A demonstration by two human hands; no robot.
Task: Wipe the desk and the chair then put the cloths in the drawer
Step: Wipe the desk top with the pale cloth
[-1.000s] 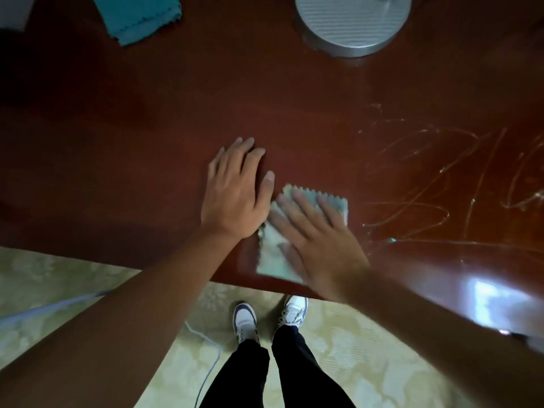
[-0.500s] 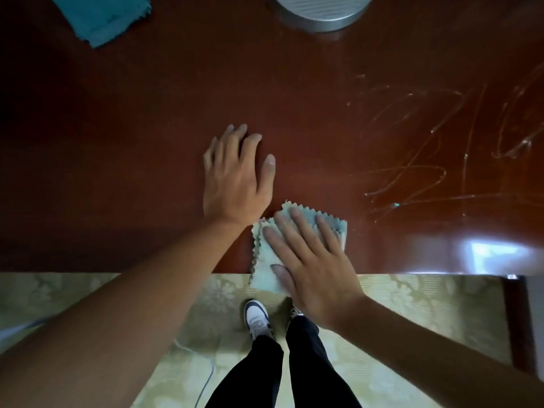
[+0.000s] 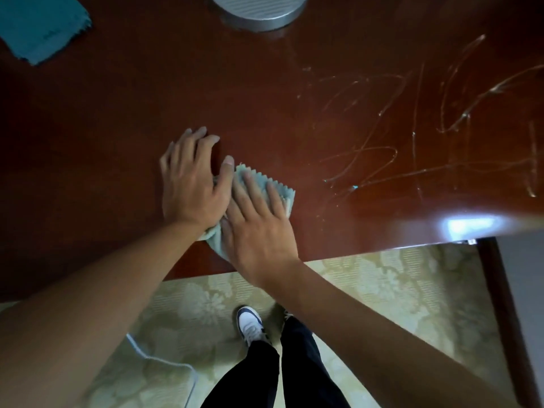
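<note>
Both hands flat on the desk (image 3: 123,148): right hand (image 3: 259,228) presses the pale cloth (image 3: 279,192) down with straight fingers, near the desk's front edge. Left hand (image 3: 188,184) lies open, touching it, heel on the cloth's left part.

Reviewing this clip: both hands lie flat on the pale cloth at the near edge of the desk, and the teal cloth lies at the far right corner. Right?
Not quite. The head view shows the teal cloth at the far left, not right. The rest holds: left hand and right hand lie flat on the pale cloth near the desk edge.
</note>
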